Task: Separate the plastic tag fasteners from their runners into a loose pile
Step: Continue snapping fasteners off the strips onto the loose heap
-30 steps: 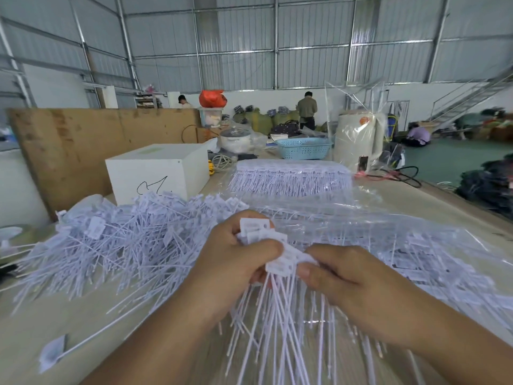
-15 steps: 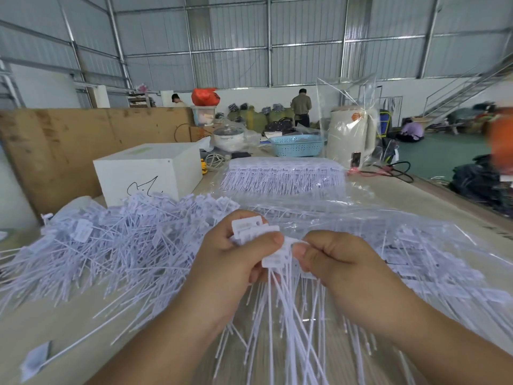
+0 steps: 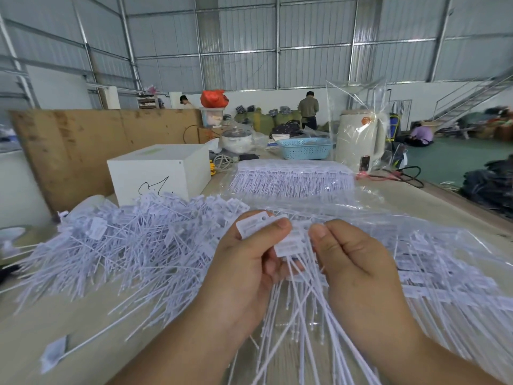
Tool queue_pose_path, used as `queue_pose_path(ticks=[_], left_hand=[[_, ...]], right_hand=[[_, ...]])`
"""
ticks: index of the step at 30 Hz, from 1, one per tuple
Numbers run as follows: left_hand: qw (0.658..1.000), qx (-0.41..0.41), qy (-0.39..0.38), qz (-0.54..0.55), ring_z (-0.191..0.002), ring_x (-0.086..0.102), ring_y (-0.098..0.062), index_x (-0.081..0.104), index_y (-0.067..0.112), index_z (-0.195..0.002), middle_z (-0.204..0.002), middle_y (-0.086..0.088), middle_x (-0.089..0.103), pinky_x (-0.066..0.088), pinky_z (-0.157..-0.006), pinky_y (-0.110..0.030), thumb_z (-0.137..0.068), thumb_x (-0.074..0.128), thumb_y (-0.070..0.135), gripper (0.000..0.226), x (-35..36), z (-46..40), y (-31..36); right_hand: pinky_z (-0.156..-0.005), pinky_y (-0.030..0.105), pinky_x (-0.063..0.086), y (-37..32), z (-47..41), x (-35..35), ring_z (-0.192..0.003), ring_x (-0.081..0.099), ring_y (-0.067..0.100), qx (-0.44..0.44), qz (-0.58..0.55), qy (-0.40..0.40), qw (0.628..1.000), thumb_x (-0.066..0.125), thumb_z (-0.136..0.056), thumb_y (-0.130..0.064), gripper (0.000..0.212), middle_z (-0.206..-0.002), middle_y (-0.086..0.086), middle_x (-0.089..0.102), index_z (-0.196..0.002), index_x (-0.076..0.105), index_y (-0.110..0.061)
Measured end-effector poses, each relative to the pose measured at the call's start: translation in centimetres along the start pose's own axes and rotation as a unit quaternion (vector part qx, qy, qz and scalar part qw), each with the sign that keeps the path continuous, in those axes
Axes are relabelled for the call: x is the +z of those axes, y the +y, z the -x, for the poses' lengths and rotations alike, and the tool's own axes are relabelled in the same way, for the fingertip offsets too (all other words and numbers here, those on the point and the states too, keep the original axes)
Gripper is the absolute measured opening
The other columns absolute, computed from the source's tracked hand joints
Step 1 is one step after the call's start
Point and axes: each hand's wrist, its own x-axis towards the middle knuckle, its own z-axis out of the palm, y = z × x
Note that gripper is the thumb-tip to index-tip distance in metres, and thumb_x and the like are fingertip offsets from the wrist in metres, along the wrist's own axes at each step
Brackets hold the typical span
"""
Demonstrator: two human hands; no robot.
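Note:
My left hand (image 3: 249, 262) grips a bunch of white plastic tag fasteners (image 3: 288, 243) by their flat heads, thumb on top. Close beside it, my right hand (image 3: 352, 262) pinches the heads at the bunch's right side. The thin tails hang down between my wrists. A large loose pile of separated fasteners (image 3: 125, 245) lies on the table to the left. A neat block of fasteners on their runners (image 3: 291, 176) sits in clear plastic farther back. More fasteners under plastic film (image 3: 433, 262) spread to the right.
A white box (image 3: 161, 173) stands behind the loose pile, with a brown board (image 3: 83, 151) behind it. A single fastener (image 3: 55, 354) lies near the table's front left. A blue basket (image 3: 305, 148) and a bagged white kettle (image 3: 361, 140) stand at the back. People work in the far hall.
My two hands stay on the bunch, the right thumb now drawn slightly apart from the left. The view has shifted a little.

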Motion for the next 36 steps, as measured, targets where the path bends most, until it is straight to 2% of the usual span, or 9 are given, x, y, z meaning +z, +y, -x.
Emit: queue_pose_path(ticks=[5,7,11,15,20,23,26,33,36], left_hand=[[0.998,0.006,0.055,0.031,-0.046,0.049,-0.011,0.064,0.007,-0.071,-0.062,-0.005,0.055,0.046,-0.041,-0.019,-0.071,0.069,0.012,0.007,-3.2,-1.3,2.7],[0.998,0.03,0.038,-0.051,-0.045,0.05,-0.01,0.059,0.008,-0.077,-0.06,-0.003,0.058,0.043,-0.04,-0.018,-0.067,0.07,0.013,0.015,-3.4,-1.4,3.2],[0.978,0.038,-0.049,-0.2,-0.049,0.061,-0.014,0.066,0.02,-0.076,-0.062,-0.003,0.065,0.043,-0.04,-0.017,-0.06,0.084,0.006,0.028,-1.9,-0.4,1.6],[0.972,0.025,-0.084,-0.218,-0.059,0.063,-0.02,0.068,0.025,-0.072,-0.066,-0.006,0.062,0.05,-0.049,-0.027,-0.059,0.08,0.018,0.019,-1.9,-0.2,1.5],[0.987,-0.02,-0.074,-0.144,-0.045,0.057,-0.012,0.069,0.024,-0.064,-0.057,-0.003,0.058,0.043,-0.038,-0.019,-0.064,0.071,0.008,0.017,-1.2,0.0,1.2],[0.99,-0.051,-0.071,-0.11,-0.046,0.058,-0.016,0.072,0.019,-0.071,-0.062,-0.01,0.061,0.045,-0.038,-0.021,-0.063,0.074,0.004,0.017,-0.9,0.1,0.9],[0.992,-0.059,-0.073,-0.09,-0.042,0.059,-0.02,0.07,0.009,-0.076,-0.064,-0.015,0.063,0.047,-0.038,-0.024,-0.061,0.076,-0.001,0.019,-0.6,0.2,0.7],[0.979,-0.08,-0.084,-0.17,-0.061,0.06,-0.037,0.061,0.002,-0.093,-0.086,-0.037,0.059,0.052,-0.056,-0.046,-0.063,0.067,0.004,0.031,-1.4,-0.3,0.4],[0.95,-0.068,-0.085,-0.293,-0.065,0.063,-0.033,0.061,0.012,-0.094,-0.084,-0.028,0.064,0.049,-0.058,-0.044,-0.062,0.07,0.014,0.034,-1.5,-0.2,-0.1]], right_hand=[[-0.047,0.024,0.036,-0.3,-2.0,-2.9,-0.051,0.037,0.01,0.039,0.001,0.119,0.992,0.045,-0.1,-0.038,0.041,-0.057,-0.005,0.039,-0.069,0.051,-0.012],[-0.049,0.029,0.036,-0.2,-2.3,-4.0,-0.052,0.039,0.013,0.036,0.015,0.058,0.998,0.047,-0.098,-0.044,0.039,-0.057,-0.004,0.041,-0.074,0.056,-0.014],[-0.05,0.032,0.035,0.5,-1.1,-2.5,-0.053,0.04,0.016,0.029,0.0,-0.19,0.981,0.055,-0.088,-0.043,0.013,-0.065,-0.006,0.054,-0.101,0.06,-0.041],[-0.069,0.021,0.044,0.8,-0.9,-2.2,-0.08,0.06,0.002,0.021,0.075,-0.211,0.974,0.056,-0.083,-0.062,0.035,-0.094,-0.008,0.067,-0.116,0.045,-0.056],[-0.05,0.024,0.034,0.6,-1.1,-1.7,-0.052,0.038,0.007,0.059,0.007,-0.162,0.985,0.062,-0.072,-0.052,0.05,-0.065,-0.009,0.043,-0.119,0.048,-0.039],[-0.041,0.023,0.033,0.7,-0.7,-1.0,-0.047,0.039,0.008,0.102,-0.101,-0.177,0.974,0.062,-0.078,-0.037,0.04,-0.067,-0.012,0.05,-0.116,0.053,-0.03],[-0.039,0.023,0.034,0.6,-0.3,-0.4,-0.048,0.044,0.009,0.121,-0.127,-0.197,0.965,0.064,-0.078,-0.032,0.04,-0.086,0.002,0.059,-0.116,0.053,-0.026],[-0.039,0.025,0.043,1.0,-0.4,-0.2,-0.072,0.054,0.034,0.146,-0.094,-0.274,0.946,0.072,-0.086,-0.029,0.048,-0.106,0.007,0.065,-0.129,0.051,-0.029],[-0.041,0.027,0.045,0.9,-0.6,-0.7,-0.057,0.056,0.023,0.173,-0.053,-0.315,0.932,0.068,-0.085,-0.026,0.045,-0.094,0.001,0.07,-0.126,0.05,-0.034]])
